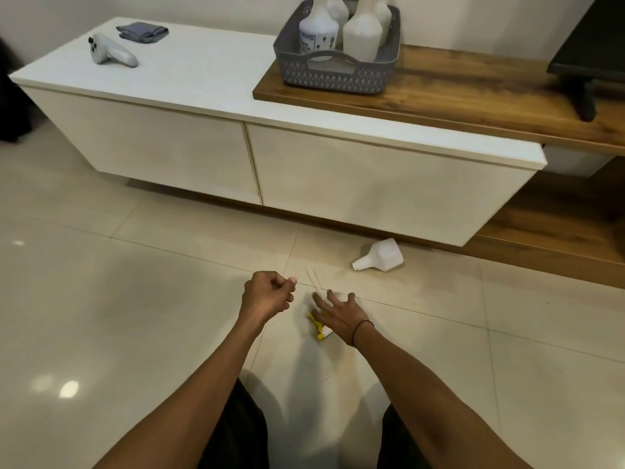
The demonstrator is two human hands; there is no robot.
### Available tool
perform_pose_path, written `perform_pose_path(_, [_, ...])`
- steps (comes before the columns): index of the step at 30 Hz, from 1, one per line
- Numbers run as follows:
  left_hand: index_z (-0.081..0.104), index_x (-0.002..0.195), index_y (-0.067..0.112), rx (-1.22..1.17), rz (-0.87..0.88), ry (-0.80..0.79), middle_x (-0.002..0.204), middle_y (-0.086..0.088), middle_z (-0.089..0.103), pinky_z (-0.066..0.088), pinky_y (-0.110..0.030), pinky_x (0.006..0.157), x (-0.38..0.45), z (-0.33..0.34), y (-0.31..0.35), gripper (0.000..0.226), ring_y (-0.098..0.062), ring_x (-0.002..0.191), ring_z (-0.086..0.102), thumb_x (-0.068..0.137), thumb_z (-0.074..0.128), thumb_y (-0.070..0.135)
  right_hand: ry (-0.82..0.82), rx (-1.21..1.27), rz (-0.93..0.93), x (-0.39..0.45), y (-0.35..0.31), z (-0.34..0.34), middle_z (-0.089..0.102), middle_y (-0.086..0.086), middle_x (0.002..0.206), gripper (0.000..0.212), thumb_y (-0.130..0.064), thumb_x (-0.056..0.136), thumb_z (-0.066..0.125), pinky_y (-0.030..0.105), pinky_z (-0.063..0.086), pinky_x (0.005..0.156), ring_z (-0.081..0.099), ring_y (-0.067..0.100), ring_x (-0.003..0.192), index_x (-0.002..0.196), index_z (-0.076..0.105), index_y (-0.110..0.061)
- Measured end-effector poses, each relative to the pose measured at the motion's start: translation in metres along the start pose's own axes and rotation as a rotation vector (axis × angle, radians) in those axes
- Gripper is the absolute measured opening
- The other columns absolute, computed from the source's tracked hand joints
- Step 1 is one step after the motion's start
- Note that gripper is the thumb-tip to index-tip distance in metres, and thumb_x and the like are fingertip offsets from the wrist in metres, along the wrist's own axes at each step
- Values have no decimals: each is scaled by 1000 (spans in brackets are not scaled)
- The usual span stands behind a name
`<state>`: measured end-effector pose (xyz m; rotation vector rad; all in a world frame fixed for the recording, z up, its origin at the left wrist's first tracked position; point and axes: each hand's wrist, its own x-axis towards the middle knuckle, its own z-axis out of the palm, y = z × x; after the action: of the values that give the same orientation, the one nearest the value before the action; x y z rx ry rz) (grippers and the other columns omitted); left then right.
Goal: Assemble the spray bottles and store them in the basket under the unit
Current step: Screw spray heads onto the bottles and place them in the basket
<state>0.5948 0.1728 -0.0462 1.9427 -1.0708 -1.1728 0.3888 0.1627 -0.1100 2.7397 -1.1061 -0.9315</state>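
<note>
The person is down on the tiled floor (135, 299) in front of a low white unit (236, 157). The left hand (269, 292) is curled into a loose fist, thumb against the forefinger; whether it pinches anything I cannot tell. The right hand (341, 314) has its fingers spread, palm down, over a yellow and white spray head (319, 328) lying on the tiles. Its thin clear tube (313, 277) stretches away just beyond the fingertips. A white bottle (380, 255) without a top lies on its side on the floor, near the foot of the unit and apart from both hands. Up on the wooden shelf (473, 86) that overlaps the unit stands a grey basket (334, 74) holding several white bottles upright. On the white top sit a white game controller (111, 50) and a folded grey cloth (142, 30).
</note>
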Motion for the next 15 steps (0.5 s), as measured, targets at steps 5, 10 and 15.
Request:
perform_pose_path(5, [76,82,6,-9,-25,-22,70,-7,78,56,-27,63,18,10,-14,29,-14,50,66,98,77,30,-65,179,0,10,-2,22,32,15,160,60,-4,100,59,50,52,98,41,38,141,154,35,-12])
perform_pose_path(10, [76,93,10,-72,-74,-34,84,-16,80,58,-33,70,46,32,-31,14,-19,63,67,101,71,20,129,612,201,8,1,50,42,10,145,52,-12,96,57,42,51,81,50,33,125,146,45,-17])
perform_pose_path(15, [73,119,18,33,-16,-121,102,-5,72,59,-39,88,83,85,-31,21,-29,96,70,98,75,20,582,1242,407,-8,18,69,54,0,111,32,-21,92,69,38,57,75,59,15,86,122,61,-16])
